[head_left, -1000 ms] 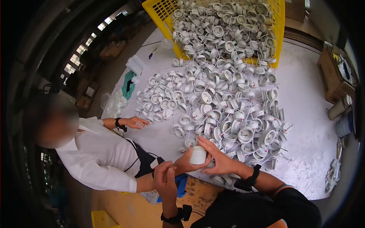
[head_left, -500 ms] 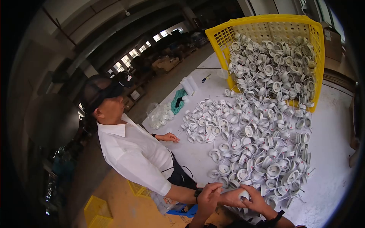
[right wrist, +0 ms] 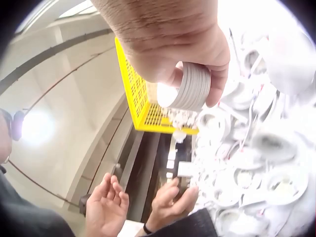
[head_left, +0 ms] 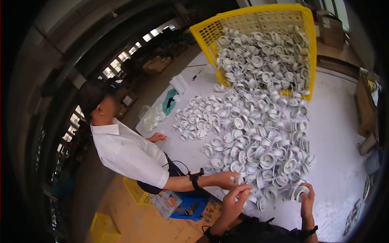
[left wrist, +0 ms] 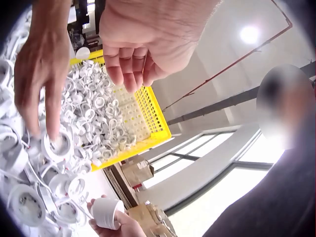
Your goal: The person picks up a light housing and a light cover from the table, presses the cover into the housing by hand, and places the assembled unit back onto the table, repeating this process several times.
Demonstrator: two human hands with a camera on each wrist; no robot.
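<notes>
My right hand (head_left: 306, 198) grips a white ridged plastic cylinder (right wrist: 191, 86), thumb inside its open end and fingers around the outer wall. Beneath it lies a pile of white round plastic parts (head_left: 267, 160), many with thin wires. My left hand (head_left: 237, 202) is raised at the near edge of the table, holding nothing; its fingers (left wrist: 129, 74) are loosely bent in the left wrist view. Close beside it, another person's hand (left wrist: 44, 84) reaches down over the pile, fingertips right at a white part.
A tipped yellow crate (head_left: 313, 60) full of the same parts stands at the back. The other person, in a white shirt (head_left: 125, 150), stands on the left. A blue stool (head_left: 194, 208) and yellow baskets (head_left: 103, 229) are below the table (head_left: 330, 121). Plastic bags (head_left: 152, 117) lie at its left edge.
My right hand and the other person's hand were together at the white cylinder; now they are apart, and my right hand has carried it right. The head view has swung about.
</notes>
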